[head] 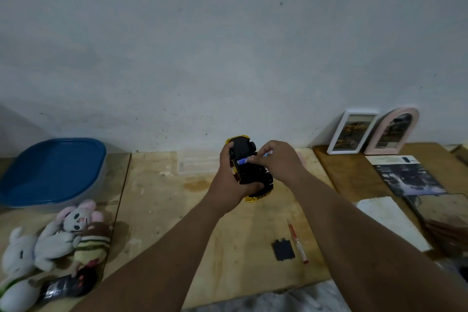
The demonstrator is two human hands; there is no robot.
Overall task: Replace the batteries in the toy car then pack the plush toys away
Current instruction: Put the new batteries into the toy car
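Note:
My left hand [231,180] grips the toy car [249,167], a black and yellow body held upside down above the wooden table [157,200], wheels up. My right hand [277,161] pinches a blue battery [243,160] at the car's open battery bay; another pale battery end shows by its fingers. The black battery cover [283,249] lies on the table near me, beside a red-handled screwdriver [297,242]. Several plush toys [58,238] are heaped at the left: grey rabbits, a pink-eared one, a striped one.
A clear storage box with a blue lid [52,172] stands at the far left. Two picture frames [350,132] lean on the wall at the right, with a dark booklet [405,176], a white sheet [390,220] and a mirror-like pane [440,210] below them.

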